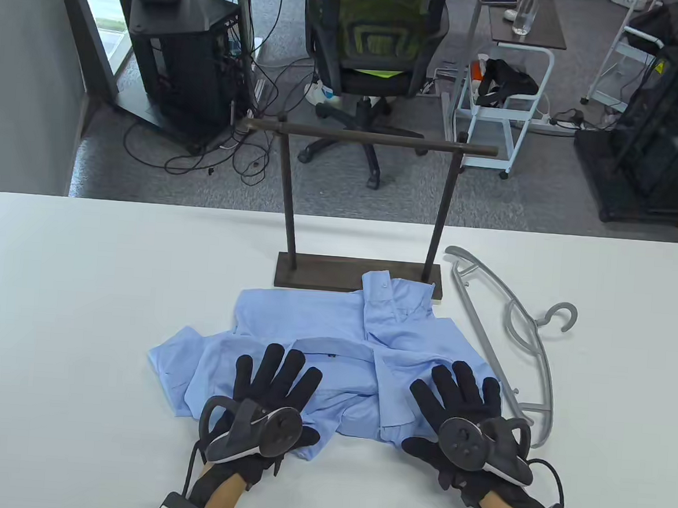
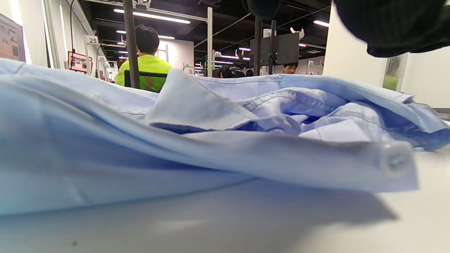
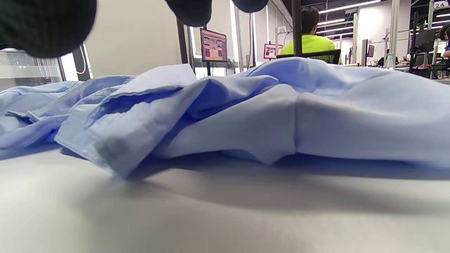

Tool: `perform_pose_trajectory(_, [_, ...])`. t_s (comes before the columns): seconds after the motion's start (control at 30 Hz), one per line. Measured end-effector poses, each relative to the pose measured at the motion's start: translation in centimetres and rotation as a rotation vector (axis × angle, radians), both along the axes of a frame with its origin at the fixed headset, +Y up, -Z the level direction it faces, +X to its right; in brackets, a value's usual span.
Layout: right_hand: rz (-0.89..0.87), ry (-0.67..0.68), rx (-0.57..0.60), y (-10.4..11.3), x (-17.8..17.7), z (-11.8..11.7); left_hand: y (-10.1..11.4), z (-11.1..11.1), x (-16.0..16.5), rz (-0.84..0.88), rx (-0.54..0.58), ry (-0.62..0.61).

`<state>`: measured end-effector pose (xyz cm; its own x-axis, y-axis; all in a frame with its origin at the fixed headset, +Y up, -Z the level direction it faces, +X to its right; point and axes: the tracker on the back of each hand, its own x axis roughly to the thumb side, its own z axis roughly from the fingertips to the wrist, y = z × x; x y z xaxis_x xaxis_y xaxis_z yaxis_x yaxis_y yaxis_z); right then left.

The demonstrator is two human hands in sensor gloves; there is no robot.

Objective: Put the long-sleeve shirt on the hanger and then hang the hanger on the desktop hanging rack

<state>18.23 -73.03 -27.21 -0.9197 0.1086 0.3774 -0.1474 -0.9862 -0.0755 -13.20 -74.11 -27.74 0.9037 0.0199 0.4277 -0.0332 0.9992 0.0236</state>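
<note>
Your left hand (image 1: 274, 386) lies flat on the light blue long-sleeve shirt (image 1: 332, 346), fingers straight and spread, holding nothing; your right hand (image 1: 465, 405) lies the same way on the shirt's other side, fingers straight and pointing away from you. Neither hand pinches the cloth.

The shirt lies crumpled on the white table (image 1: 80, 305), just in front of the desktop hanging rack (image 1: 365, 209), its far edge touching the rack's base and one folded cuff lapping onto it. Its long axis runs side to side, parallel to the rack's top bar. From the left wrist view a buttoned placket edge of the shirt (image 2: 351, 165) faces the camera; from the right wrist view the shirt (image 3: 246, 116) bunches in soft folds on the table.

The grey hanger (image 1: 519, 336) lies flat on the table to the right of the rack's base, close beside it. Its long axis runs from the rack's base toward you, slanting rightward, and its hook points to the right, away from the rack. Its near end sits just beside your right hand.
</note>
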Motion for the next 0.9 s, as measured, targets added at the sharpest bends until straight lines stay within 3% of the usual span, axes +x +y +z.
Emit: perform_pose_trajectory(0.9, [-0.014,-0.007,0.019,0.08,-0.02,-0.03,0.09,0.06,0.0,0.003,0.0,-0.005])
